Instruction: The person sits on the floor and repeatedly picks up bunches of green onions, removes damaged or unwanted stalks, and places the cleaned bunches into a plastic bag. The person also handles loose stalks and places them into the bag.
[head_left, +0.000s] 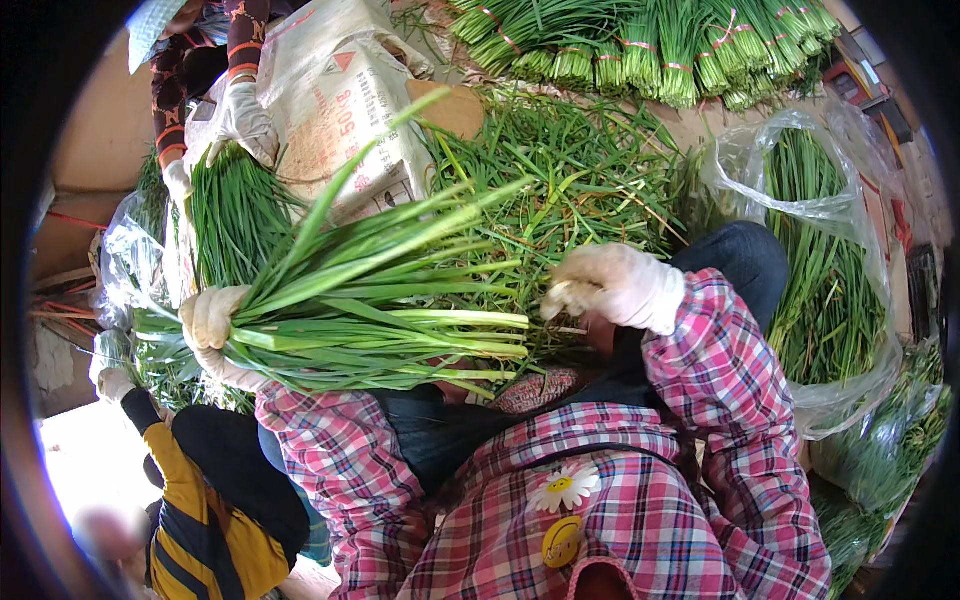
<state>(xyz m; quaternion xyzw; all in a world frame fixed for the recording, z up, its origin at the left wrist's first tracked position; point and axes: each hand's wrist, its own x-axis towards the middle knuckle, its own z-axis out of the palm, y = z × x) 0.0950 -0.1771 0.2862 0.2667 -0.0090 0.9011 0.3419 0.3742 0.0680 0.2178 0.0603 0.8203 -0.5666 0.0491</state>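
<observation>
My left hand (212, 321), in a pale glove, grips a loose bunch of garlic chives (390, 330). The stalk ends fan out to the right across my lap, and a few longer stalks slant up and away. To the right of those ends, apart from them, is my right hand (611, 289), also gloved. Its fingers curl inward and look blurred; whether anything thin is pinched in them I cannot tell. Beneath and beyond both hands spreads a heap of loose chive leaves and trimmings (555, 180).
Tied chive bundles (645, 56) lie at the back. A clear plastic bag (806, 199) of chives stands at my right. At the far left, a co-worker's gloved hands (251, 124) hold chives beside a printed woven sack (352, 127). Another person (217, 517) sits close at my left.
</observation>
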